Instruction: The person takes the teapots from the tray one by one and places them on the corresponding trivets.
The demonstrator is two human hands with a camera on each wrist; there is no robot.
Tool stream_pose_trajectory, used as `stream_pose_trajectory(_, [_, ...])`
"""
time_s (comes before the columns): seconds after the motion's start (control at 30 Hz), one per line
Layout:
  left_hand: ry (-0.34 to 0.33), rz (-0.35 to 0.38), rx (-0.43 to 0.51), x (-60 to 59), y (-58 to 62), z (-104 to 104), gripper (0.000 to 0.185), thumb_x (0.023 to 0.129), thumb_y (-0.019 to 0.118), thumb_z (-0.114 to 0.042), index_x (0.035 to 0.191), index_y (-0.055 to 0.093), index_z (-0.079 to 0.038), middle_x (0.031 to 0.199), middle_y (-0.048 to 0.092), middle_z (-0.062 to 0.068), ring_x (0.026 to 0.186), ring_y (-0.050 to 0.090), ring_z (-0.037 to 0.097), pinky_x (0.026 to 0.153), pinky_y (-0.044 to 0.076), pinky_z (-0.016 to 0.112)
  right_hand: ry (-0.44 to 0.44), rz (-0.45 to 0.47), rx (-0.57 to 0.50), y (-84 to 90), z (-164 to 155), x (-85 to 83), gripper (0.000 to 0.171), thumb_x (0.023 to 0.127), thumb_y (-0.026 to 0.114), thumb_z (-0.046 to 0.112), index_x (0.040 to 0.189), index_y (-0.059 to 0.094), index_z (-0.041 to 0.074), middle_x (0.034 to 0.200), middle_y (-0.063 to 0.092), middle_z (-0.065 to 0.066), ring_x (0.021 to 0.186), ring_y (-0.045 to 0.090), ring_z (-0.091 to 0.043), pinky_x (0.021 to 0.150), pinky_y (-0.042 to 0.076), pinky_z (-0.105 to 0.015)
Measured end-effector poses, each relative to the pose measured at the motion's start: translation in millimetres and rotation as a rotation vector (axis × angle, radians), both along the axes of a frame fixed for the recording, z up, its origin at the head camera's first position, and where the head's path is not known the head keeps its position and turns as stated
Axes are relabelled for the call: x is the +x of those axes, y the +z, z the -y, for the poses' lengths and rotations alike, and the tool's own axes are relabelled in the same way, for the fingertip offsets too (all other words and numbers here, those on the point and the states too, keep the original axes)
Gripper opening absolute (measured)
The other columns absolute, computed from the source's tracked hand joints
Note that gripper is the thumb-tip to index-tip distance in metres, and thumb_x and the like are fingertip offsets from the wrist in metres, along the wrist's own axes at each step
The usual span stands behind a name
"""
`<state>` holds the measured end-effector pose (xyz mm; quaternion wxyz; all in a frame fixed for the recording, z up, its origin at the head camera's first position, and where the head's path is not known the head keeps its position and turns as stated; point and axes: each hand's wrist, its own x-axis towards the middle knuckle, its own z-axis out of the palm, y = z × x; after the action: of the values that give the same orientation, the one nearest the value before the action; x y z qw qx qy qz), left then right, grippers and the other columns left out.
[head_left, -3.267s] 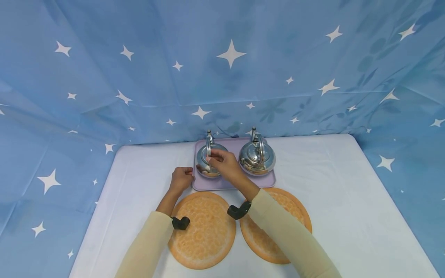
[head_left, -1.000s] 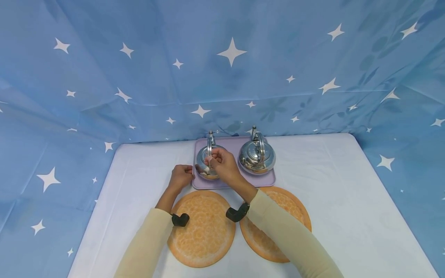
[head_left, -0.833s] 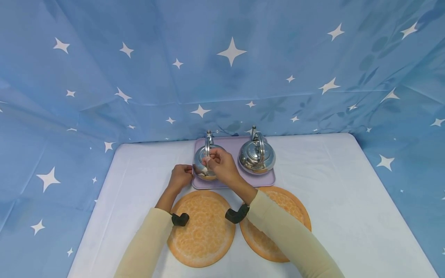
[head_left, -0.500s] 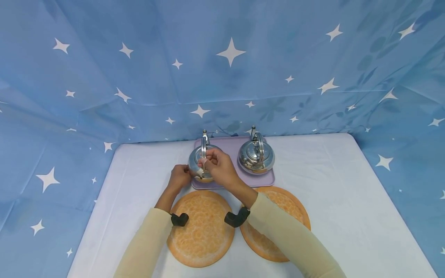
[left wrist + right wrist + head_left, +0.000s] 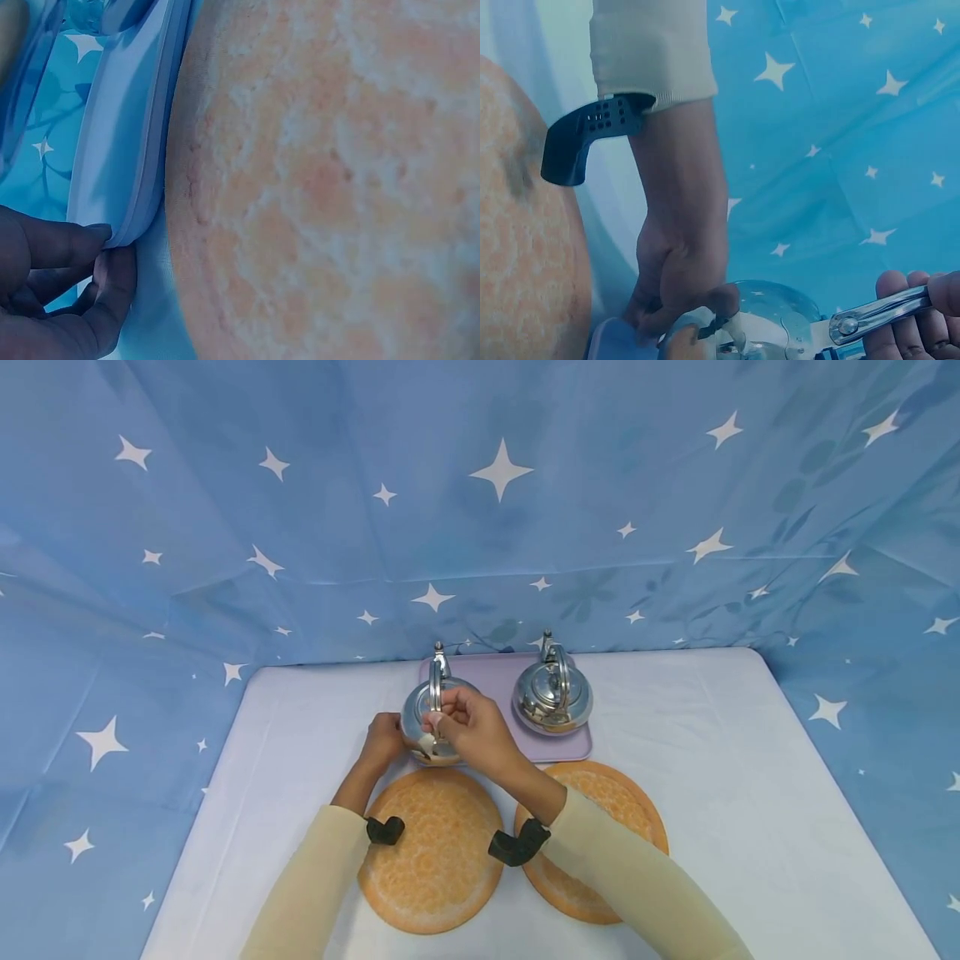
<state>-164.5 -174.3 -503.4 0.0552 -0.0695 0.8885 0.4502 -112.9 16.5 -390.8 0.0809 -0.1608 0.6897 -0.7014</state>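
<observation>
A shiny steel kettle (image 5: 417, 714) with a raised handle overlaps the left end of a lilac tray (image 5: 498, 675) in the head view, its spout toward the back. My right hand (image 5: 480, 733) grips that kettle's handle; in the right wrist view the fingers (image 5: 922, 337) curl round the metal handle (image 5: 877, 313). My left hand (image 5: 384, 742) is at the tray's near left corner, partly behind the kettle. The left wrist view shows thumb and fingers pinching the tray rim (image 5: 139, 180). A second steel kettle (image 5: 551, 697) stands on the tray's right half.
Two round orange mats with a pizza-crust print, one left (image 5: 431, 860) and one right (image 5: 637, 810), lie in front of the tray under the forearms. A white cloth (image 5: 750, 793) covers the table. Blue star-patterned curtain (image 5: 600, 460) rises close behind the tray.
The left kettle, gripped by my right hand, has moved left and toward me, now overlapping the tray's front edge and part of my left hand. My left hand stays at the tray corner.
</observation>
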Motion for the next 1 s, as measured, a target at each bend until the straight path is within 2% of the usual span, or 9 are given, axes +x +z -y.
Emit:
stream_pose_trajectory(0.13, [0.007,-0.014,0.037,0.2,-0.1,0,0.008,0.067,0.064,0.009,0.074,0.067,0.006,0.067,0.060,0.012,0.063,0.050,0.022,0.056,0.040,0.028,0.035,-0.008,0.004,4.6,-3,7.6,0.011,0.095,0.058,-0.001,0.105,0.058,-0.006,0.093,0.063,-0.015,0.089,0.067,-0.034,0.076,0.054,-0.047])
stream_pose_trajectory(0.2, [0.013,-0.017,0.069,0.4,-1.0,-1,0.005,0.069,0.064,0.008,0.071,0.066,0.004,0.068,0.061,0.012,0.064,0.050,0.022,0.057,0.040,0.028,0.049,-0.009,0.004,6.9,-5,10.9,0.013,0.095,0.059,0.000,0.106,0.058,-0.006,0.093,0.063,-0.015,0.089,0.067,-0.034,0.075,0.055,-0.045])
stream_pose_trajectory(0.3, [0.029,-0.059,0.102,1.6,-1.8,-1,0.011,0.074,0.062,0.004,0.063,0.062,0.000,0.065,0.060,0.010,0.063,0.049,0.020,0.058,0.041,0.029,0.067,-0.002,0.004,9.6,-5,14.8,0.013,0.095,0.060,0.001,0.106,0.058,-0.006,0.094,0.063,-0.016,0.089,0.067,-0.032,0.074,0.056,-0.042])
stream_pose_trajectory(0.43, [0.057,-0.136,0.155,4.1,-2.2,0,0.017,0.075,0.061,0.003,0.059,0.059,-0.002,0.066,0.061,0.012,0.062,0.048,0.019,0.059,0.042,0.031,0.097,0.010,-0.008,13.1,-4,20.5,0.013,0.094,0.061,0.002,0.104,0.058,-0.006,0.095,0.064,-0.017,0.090,0.068,-0.033,0.075,0.055,-0.048])
stream_pose_trajectory(0.53, [0.056,-0.156,0.182,5.2,-1.5,2,0.020,0.077,0.059,0.003,0.058,0.058,-0.003,0.066,0.061,0.013,0.062,0.048,0.018,0.061,0.043,0.032,0.116,0.017,-0.015,15.5,-4,26.2,0.013,0.094,0.061,0.003,0.103,0.058,-0.006,0.095,0.065,-0.016,0.090,0.068,-0.034,0.075,0.053,-0.053])
stream_pose_trajectory(0.63, [0.038,-0.131,0.165,4.2,-0.6,3,0.024,0.079,0.057,0.000,0.056,0.056,-0.005,0.061,0.059,0.008,0.060,0.048,0.017,0.059,0.042,0.031,0.129,0.015,-0.014,17.3,-5,32.2,0.012,0.095,0.061,0.003,0.103,0.058,-0.005,0.094,0.066,-0.015,0.090,0.067,-0.036,0.074,0.052,-0.055])
stream_pose_trajectory(0.73, [0.014,-0.063,0.134,2.5,0.8,4,0.019,0.081,0.057,-0.002,0.062,0.062,-0.002,0.062,0.059,0.006,0.062,0.050,0.019,0.058,0.041,0.030,0.140,0.023,-0.009,18.6,-6,37.8,0.011,0.095,0.061,0.003,0.103,0.058,-0.003,0.094,0.067,-0.012,0.090,0.068,-0.034,0.075,0.053,-0.054])
stream_pose_trajectory(0.83, [-0.012,0.004,0.099,2.2,1.8,4,0.014,0.083,0.059,-0.002,0.082,0.071,0.005,0.074,0.066,0.010,0.070,0.055,0.023,0.063,0.045,0.031,0.147,0.034,0.006,19.4,-7,42.5,0.010,0.095,0.061,0.004,0.103,0.058,-0.002,0.093,0.068,-0.010,0.090,0.068,-0.032,0.077,0.054,-0.050])
stream_pose_trajectory(1.0, [-0.051,0.077,0.062,3.3,2.5,3,0.027,0.090,0.059,-0.007,0.111,0.068,0.008,0.100,0.069,0.021,0.095,0.063,0.033,0.086,0.050,0.041,0.163,0.053,0.026,19.0,-8,49.1,0.012,0.095,0.062,0.006,0.103,0.058,-0.001,0.093,0.069,-0.009,0.090,0.068,-0.026,0.079,0.055,-0.036])
